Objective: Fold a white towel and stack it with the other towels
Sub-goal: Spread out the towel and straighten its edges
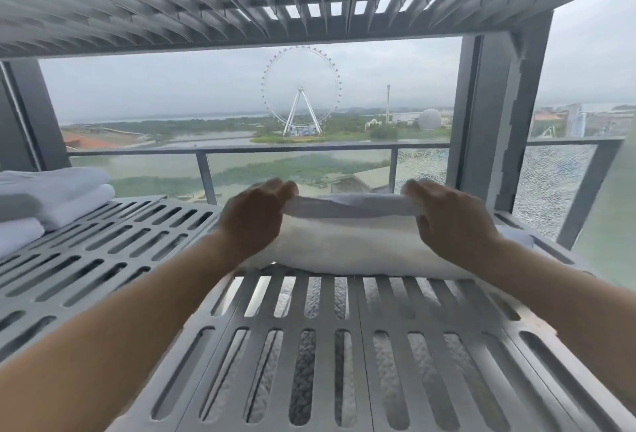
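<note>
A white cloth towel (351, 242) on a grey slotted metal shelf (309, 320) is being pinched along its raised far edge by the left grip (254, 216) and right grip (451, 221), folded white towels (51, 197) stacked well left of both.

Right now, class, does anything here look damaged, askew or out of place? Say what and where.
Yes: the glass balcony panel at the right, beyond the shelf, shows a fine web of cracks, as if shattered. The white towel, gripped by the left hand and right hand, and the stacked towels at far left look tidy.
</note>
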